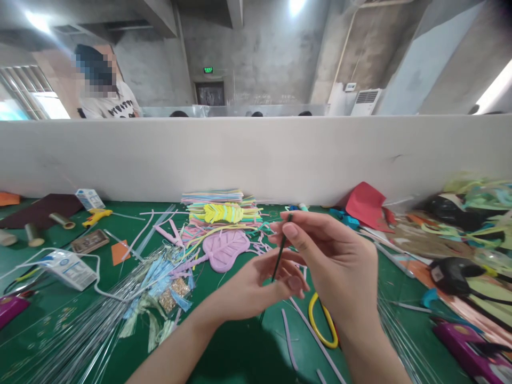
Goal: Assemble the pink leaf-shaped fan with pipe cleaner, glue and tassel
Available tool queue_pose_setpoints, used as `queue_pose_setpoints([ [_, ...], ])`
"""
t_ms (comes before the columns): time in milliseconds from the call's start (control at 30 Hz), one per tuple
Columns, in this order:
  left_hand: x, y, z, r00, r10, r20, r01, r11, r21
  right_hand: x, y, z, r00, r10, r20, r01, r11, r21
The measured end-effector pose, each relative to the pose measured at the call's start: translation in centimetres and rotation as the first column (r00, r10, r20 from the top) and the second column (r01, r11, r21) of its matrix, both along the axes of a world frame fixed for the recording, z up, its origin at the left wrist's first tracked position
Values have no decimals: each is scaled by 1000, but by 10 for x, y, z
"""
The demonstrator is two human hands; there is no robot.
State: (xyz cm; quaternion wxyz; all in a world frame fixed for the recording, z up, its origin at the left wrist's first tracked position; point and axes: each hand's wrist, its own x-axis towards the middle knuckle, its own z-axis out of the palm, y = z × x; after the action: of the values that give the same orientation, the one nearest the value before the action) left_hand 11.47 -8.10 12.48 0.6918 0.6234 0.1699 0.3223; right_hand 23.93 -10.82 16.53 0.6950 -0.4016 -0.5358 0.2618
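A thin dark green stick (279,255) slants between my two hands above the table. My right hand (326,256) pinches its upper end between thumb and fingertips. Lower down, my left hand (256,282) has its thumb and fingers closed around the stick. Behind my left hand lies a lilac leaf shape (226,249) with raised veins. Beyond it, a yellow fringed piece (223,213) rests on a pile of pastel strips (212,197). Below my right hand are yellow-handled scissors (320,325), partly hidden.
Bundled thin wires (96,325) and blue tassels (158,266) lie left on the green table (240,346). A yellow glue gun (97,217) is farther back. Red material (366,205) and a purple tool (468,346) sit right. A person (108,98) stands beyond the white partition (248,157).
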Motion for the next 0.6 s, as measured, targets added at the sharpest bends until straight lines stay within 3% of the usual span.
queue_pose_setpoints([
  [67,-7,4,6,1000,4,14,-5,999,37,4,1,1,999,-24,22,24,1000,11],
  [267,-15,11,13,975,188,-122,-180,981,73,7,6,-1,1000,3,30,-4,1000,18],
  [600,-23,17,14,918,259,-302,-187,950,249,8,14,-4,994,95,52,-92,993,-73],
])
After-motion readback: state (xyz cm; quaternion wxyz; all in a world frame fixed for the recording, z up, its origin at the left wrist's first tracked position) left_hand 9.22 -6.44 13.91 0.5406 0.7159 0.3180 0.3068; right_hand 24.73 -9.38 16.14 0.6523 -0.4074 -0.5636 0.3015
